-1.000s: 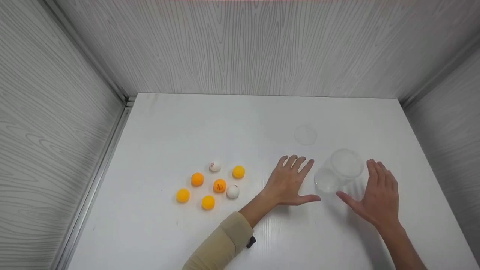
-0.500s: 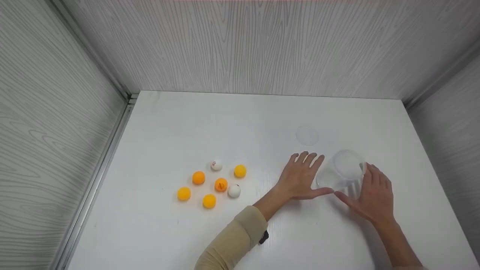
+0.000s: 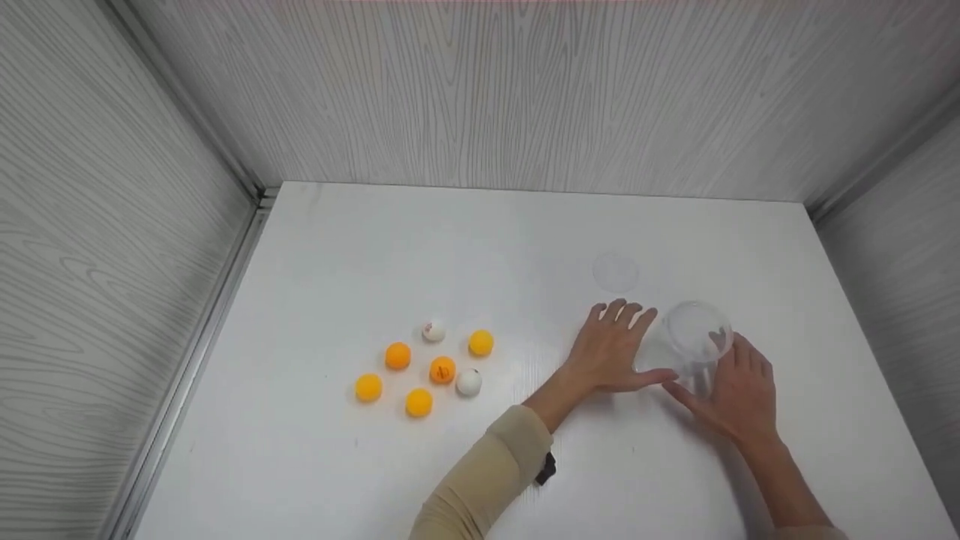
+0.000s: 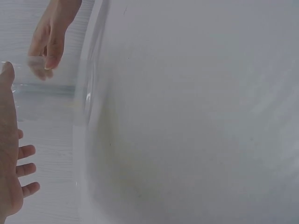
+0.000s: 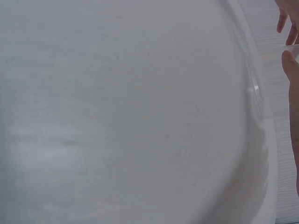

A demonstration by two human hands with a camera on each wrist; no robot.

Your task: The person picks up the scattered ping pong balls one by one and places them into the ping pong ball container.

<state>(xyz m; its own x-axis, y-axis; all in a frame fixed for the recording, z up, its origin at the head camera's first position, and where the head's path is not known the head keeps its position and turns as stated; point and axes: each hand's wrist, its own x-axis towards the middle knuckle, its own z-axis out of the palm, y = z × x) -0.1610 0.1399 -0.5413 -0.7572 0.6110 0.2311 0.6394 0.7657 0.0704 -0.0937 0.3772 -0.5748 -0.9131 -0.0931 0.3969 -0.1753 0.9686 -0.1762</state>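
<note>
A clear cylindrical jar [image 3: 699, 346] stands on the right side of the table, its round rim uppermost and its walls see-through. On its left side my left hand [image 3: 611, 352] lies with fingers spread and straight, the thumb reaching across the jar's near side. My right hand [image 3: 742, 390] grips the jar from the right, and some of its fingers show through the clear wall. Both thumbs meet in front of the jar. In the left wrist view, the right hand [image 4: 52, 39] bends its thumb and fingers round the jar [image 4: 46, 100]. Behind the jar lies a clear round disc [image 3: 615, 271].
Several orange balls [image 3: 418, 403] and two white balls [image 3: 469, 382] lie loosely grouped left of my left forearm. The white table [image 3: 337, 262] is bounded by grey wood-grain panels [image 3: 525, 97] at the back and sides.
Both hands have closed in on the jar from either side, the left moving right and the right moving left. The right fingers have come round its wall. The balls and disc stay put.
</note>
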